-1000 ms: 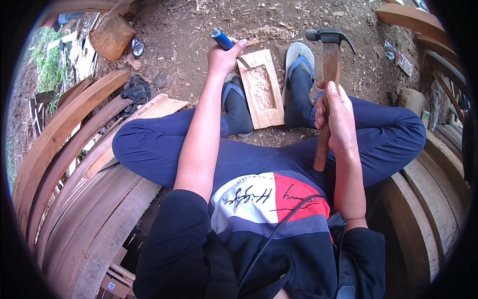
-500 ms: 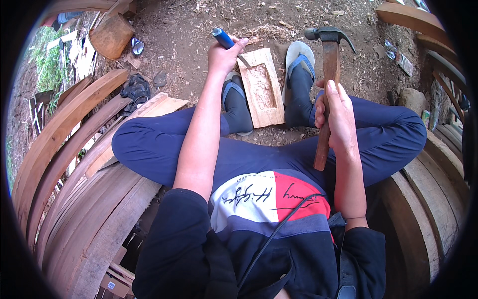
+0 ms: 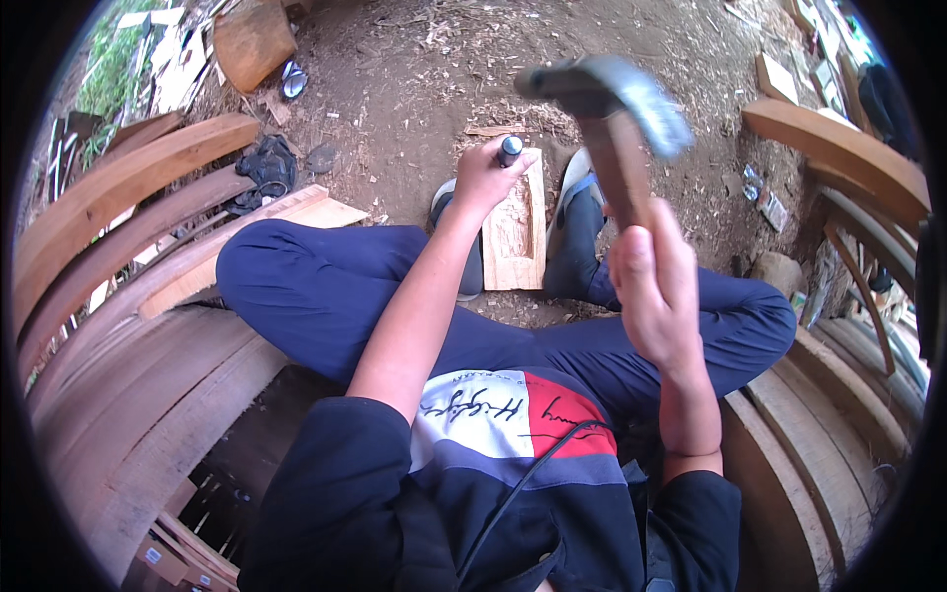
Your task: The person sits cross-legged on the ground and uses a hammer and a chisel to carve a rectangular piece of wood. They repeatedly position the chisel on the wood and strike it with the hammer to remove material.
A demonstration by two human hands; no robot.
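Between my feet lies a pale wooden block (image 3: 515,274) with a rough rectangular recess cut into it. Over its far end my left hand (image 3: 485,178) is closed round a chisel (image 3: 509,150), held nearly upright so mostly its handle end shows. The chisel's blade is hidden under the hand. My right hand (image 3: 655,286) grips the wooden handle of a claw hammer (image 3: 623,163). The hammer is raised to the right of the block, and its metal head is smeared by motion, apart from the chisel.
Curved timber pieces (image 3: 138,168) are stacked at my left, and more boards (image 3: 838,148) stand at the right. A brown wood stump (image 3: 254,44) sits at the far left, with a black bag (image 3: 266,168) nearer. Wood chips litter the dirt floor (image 3: 414,89).
My right hand has lifted the hammer, its head now nearer the camera and further left. The chisel has swung from a leftward slant to nearly upright. The whole view has shifted slightly.
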